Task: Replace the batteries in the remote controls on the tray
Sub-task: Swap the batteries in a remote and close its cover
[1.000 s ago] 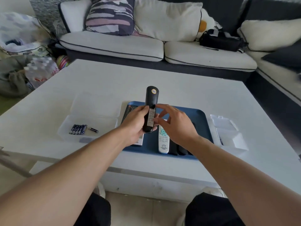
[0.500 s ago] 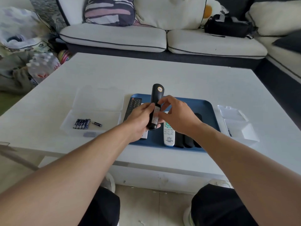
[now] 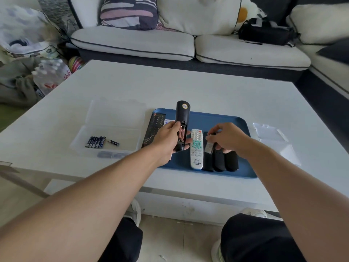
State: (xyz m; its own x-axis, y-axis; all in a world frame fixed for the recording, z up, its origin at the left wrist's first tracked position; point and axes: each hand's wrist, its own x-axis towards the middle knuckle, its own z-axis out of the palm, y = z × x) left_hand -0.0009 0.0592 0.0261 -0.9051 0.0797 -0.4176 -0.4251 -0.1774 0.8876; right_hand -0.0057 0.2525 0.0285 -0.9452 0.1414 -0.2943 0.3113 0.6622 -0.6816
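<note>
My left hand (image 3: pixel 168 140) grips a black remote (image 3: pixel 181 118) upright above the blue tray (image 3: pixel 236 120), its back facing me. The battery bay is uncovered and two copper-coloured batteries (image 3: pixel 181 135) sit inside. My right hand (image 3: pixel 226 137) pinches the remote's battery cover (image 3: pixel 209 146), which bears a grey label, over the black remotes (image 3: pixel 224 161) lying on the tray. A white remote (image 3: pixel 196 150) and a flat black remote (image 3: pixel 154 129) also lie on the tray.
A clear plastic box (image 3: pixel 113 121) at the left holds several blue batteries (image 3: pixel 96 142) and one separate black battery (image 3: pixel 113 142). Another clear box (image 3: pixel 272 137) lies open right of the tray. All stands on a white table (image 3: pixel 188 87); a sofa is behind.
My right hand has pulled the battery cover off the black remote and carried it right, over the tray. The batteries in the bay are now exposed. My head has tilted down slightly.
</note>
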